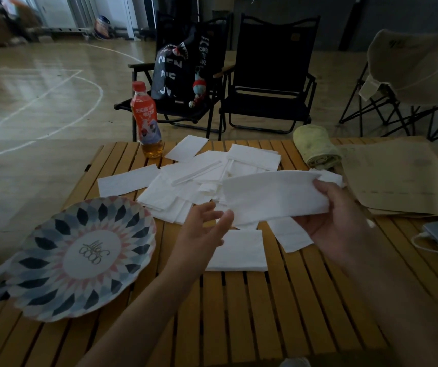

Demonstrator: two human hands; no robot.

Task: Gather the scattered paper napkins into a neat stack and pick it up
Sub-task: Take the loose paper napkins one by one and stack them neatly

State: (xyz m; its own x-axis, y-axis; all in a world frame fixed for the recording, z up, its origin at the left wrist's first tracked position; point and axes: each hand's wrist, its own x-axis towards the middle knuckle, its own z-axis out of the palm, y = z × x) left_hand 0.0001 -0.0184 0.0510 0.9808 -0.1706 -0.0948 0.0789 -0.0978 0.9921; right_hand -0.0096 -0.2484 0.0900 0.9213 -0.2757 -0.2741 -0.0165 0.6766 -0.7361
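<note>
Grip: our right hand (337,218) pinches one napkin (273,197) above the table (292,300); left hand (207,229) spread, fingers relaxed beside it, likely to square its free end. Remaining napkins (199,178) lie scattered beneath, one (239,250) nearest us.

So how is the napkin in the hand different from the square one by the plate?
The held napkin is up in the air, gripped by the right hand; the square napkin lies flat on the table. The held napkin looks long and bent; the square napkin looks shorter. Both are white paper.
</note>
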